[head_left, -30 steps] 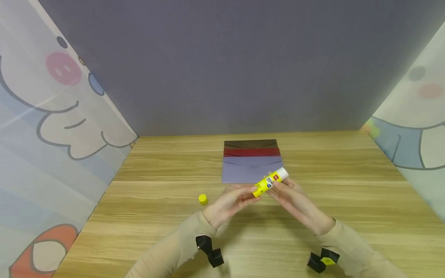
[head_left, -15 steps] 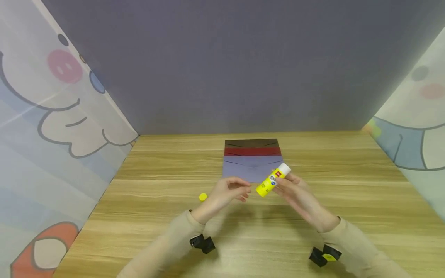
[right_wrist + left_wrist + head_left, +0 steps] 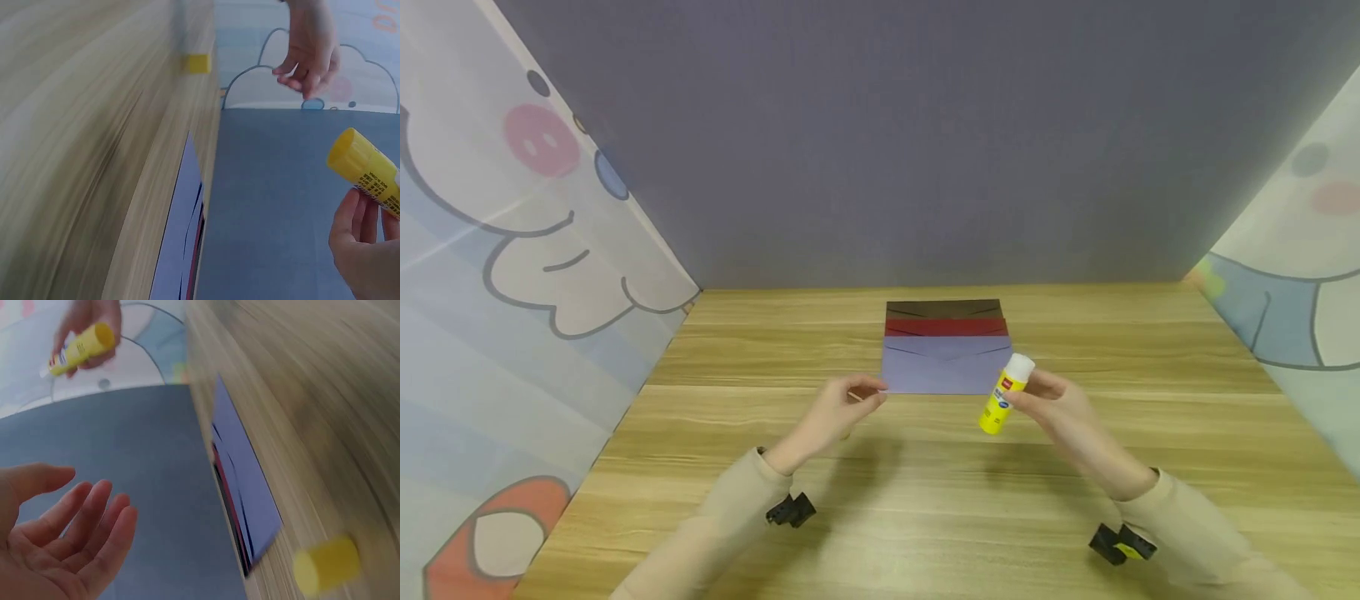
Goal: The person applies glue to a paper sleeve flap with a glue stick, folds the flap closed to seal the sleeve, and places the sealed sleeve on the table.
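Observation:
My right hand point(image 3: 1063, 408) grips a yellow glue stick point(image 3: 997, 407) partway along its body. Its white end points up and away, while the yellow end tilts down toward the table. My left hand point(image 3: 835, 414) holds nothing; its fingers are loosely bent in the left wrist view, with the thumb apart. Near and below that hand stands a small yellow cap point(image 3: 328, 565), almost wholly hidden behind the hand in the head view. Beyond the hands lie a lilac envelope point(image 3: 946, 364), a red envelope point(image 3: 945, 327) and a dark brown envelope point(image 3: 943, 309), overlapped in a stack.
The wood-grain table point(image 3: 925, 517) meets a grey upright panel point(image 3: 925, 167) at the back. Cartoon-printed curtains point(image 3: 482, 267) hang along both sides. A black wrist camera point(image 3: 792, 510) sits on the left sleeve, another point(image 3: 1122, 543) on the right.
My left hand has let go of the glue stick's lower end and moved left, over the cap. My right hand has shifted slightly right and turned the glue stick more upright.

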The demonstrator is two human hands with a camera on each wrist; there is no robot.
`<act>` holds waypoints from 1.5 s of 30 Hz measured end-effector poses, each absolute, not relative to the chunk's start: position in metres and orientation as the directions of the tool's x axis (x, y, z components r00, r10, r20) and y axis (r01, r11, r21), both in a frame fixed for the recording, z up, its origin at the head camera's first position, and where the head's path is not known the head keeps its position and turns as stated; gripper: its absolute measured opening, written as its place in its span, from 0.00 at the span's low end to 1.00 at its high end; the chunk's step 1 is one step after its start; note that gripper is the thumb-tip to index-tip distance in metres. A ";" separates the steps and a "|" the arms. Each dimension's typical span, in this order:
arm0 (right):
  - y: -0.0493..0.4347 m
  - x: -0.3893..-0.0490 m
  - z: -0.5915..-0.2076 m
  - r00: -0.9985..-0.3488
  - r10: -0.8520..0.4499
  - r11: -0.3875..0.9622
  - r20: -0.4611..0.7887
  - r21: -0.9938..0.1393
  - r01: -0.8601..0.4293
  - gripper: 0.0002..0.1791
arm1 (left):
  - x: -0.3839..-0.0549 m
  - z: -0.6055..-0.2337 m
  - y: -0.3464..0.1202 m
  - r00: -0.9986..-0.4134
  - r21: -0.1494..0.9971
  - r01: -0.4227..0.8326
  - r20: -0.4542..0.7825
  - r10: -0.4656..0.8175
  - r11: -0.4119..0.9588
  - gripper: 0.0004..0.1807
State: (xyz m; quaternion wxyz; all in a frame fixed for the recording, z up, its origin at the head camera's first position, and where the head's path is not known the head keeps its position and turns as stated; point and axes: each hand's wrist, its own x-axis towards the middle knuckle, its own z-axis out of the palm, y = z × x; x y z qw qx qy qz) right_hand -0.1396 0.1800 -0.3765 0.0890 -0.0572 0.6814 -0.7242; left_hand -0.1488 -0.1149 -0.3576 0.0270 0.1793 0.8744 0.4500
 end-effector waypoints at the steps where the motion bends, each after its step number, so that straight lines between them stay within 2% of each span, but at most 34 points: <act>1: 0.182 -0.139 -0.376 -0.980 -0.193 0.020 -0.038 -0.999 0.034 0.29 | -0.149 -0.358 -0.118 -0.932 0.787 0.296 0.114 0.343 0.542 0.11; 6: 0.184 -0.134 -0.366 -0.989 -0.150 0.282 -0.015 -0.959 -0.028 0.28 | -0.151 -0.363 -0.132 -0.917 0.680 0.348 0.105 0.384 0.645 0.12; 11: 0.188 -0.132 -0.370 -0.982 -0.174 0.336 0.067 -0.934 -0.124 0.19 | -0.148 -0.370 -0.144 -0.895 0.518 0.413 0.081 0.438 0.749 0.12; 15: 0.192 -0.133 -0.375 -0.980 -0.186 0.373 0.077 -0.917 -0.143 0.18 | -0.148 -0.375 -0.151 -0.864 0.430 0.481 0.085 0.496 0.764 0.13; 21: 0.194 -0.132 -0.376 -0.969 -0.204 0.396 0.141 -0.893 -0.214 0.17 | -0.150 -0.385 -0.158 -0.842 0.394 0.518 0.081 0.533 0.759 0.17; 29: 0.194 -0.135 -0.384 -0.897 -0.269 0.330 0.351 -0.842 -0.428 0.16 | -0.151 -0.399 -0.163 -0.802 0.351 0.588 0.132 0.583 0.729 0.18; 38: 0.194 -0.137 -0.389 -0.829 -0.288 0.357 0.478 -0.750 -0.557 0.19 | -0.153 -0.408 -0.162 -0.818 0.337 0.565 0.111 0.564 0.753 0.18; 45: 0.194 -0.136 -0.389 -0.814 -0.293 0.374 0.502 -0.723 -0.581 0.19 | -0.156 -0.415 -0.163 -0.831 0.334 0.544 0.087 0.550 0.770 0.15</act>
